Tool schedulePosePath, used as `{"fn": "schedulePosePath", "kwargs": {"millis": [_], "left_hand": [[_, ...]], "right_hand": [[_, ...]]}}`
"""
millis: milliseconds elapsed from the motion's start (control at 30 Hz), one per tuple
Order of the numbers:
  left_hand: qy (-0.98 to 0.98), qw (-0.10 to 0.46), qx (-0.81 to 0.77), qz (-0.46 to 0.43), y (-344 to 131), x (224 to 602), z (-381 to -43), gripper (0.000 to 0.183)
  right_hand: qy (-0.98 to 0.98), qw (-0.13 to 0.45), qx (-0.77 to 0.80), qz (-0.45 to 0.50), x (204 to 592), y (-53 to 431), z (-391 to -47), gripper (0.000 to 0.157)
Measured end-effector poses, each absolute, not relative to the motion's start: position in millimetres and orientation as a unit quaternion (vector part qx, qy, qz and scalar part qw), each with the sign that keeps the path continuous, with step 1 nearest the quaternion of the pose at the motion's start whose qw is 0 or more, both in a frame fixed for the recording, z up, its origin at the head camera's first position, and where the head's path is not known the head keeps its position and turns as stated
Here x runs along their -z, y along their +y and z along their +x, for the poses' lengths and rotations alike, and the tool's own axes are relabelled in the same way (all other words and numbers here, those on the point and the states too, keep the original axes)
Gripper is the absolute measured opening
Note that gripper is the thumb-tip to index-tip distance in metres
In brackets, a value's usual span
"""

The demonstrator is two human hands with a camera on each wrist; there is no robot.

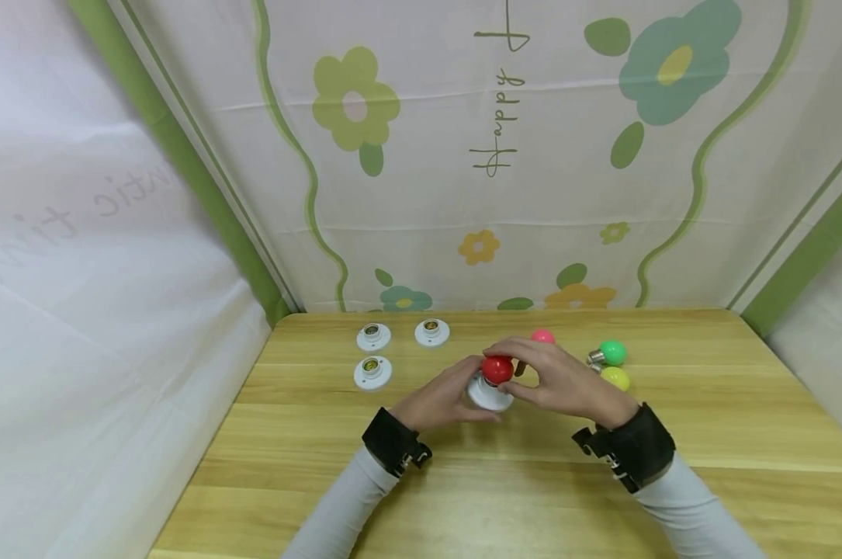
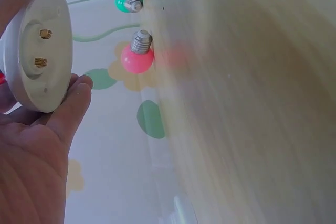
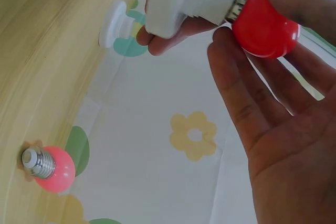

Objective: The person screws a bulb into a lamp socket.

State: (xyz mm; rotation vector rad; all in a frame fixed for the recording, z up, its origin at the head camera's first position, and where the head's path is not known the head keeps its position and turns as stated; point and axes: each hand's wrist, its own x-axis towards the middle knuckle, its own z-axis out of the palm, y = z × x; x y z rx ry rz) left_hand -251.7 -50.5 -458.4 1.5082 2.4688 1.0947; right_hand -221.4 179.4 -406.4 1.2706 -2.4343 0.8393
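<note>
Above the table, my left hand (image 1: 443,397) grips a white round lamp socket (image 1: 489,394) by its base. Two brass terminals show on the socket's underside (image 2: 32,85) in the left wrist view. My right hand (image 1: 563,379) holds a red light bulb (image 1: 497,369) between thumb and fingers. In the right wrist view the red bulb (image 3: 266,24) has its metal screw base at the mouth of the socket (image 3: 184,1), with part of the thread showing. How deep the thread sits inside is hidden.
Three more white sockets stand on the wooden table at the left: one (image 1: 373,336), another (image 1: 372,373) and a third (image 1: 431,332). Beyond my right hand lie a pink bulb (image 1: 542,336), a green bulb (image 1: 612,352) and a yellow bulb (image 1: 615,379). A patterned curtain (image 1: 421,202) hangs behind.
</note>
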Motion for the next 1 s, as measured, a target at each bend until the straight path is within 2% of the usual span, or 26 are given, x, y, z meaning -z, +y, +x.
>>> {"fn": "schedulePosePath", "kwargs": {"millis": [267, 533, 1000], "left_hand": [[0.796, 0.018, -0.346, 0.496, -49.6, 459.3, -252.7, 0.085], [0.798, 0.018, -0.343, 0.495, -48.6, 458.9, -252.2, 0.086], [0.806, 0.003, -0.354, 0.475, -43.7, 462.0, -247.9, 0.081]], "right_hand": [[-0.837, 0.128, -0.289, 0.446, 405.5, 179.2, -221.1, 0.054], [-0.829, 0.131, -0.295, 0.456, 405.6, 180.0, -222.5, 0.046], [-0.850, 0.139, -0.281, 0.422, 404.2, 179.8, -219.5, 0.047]]}}
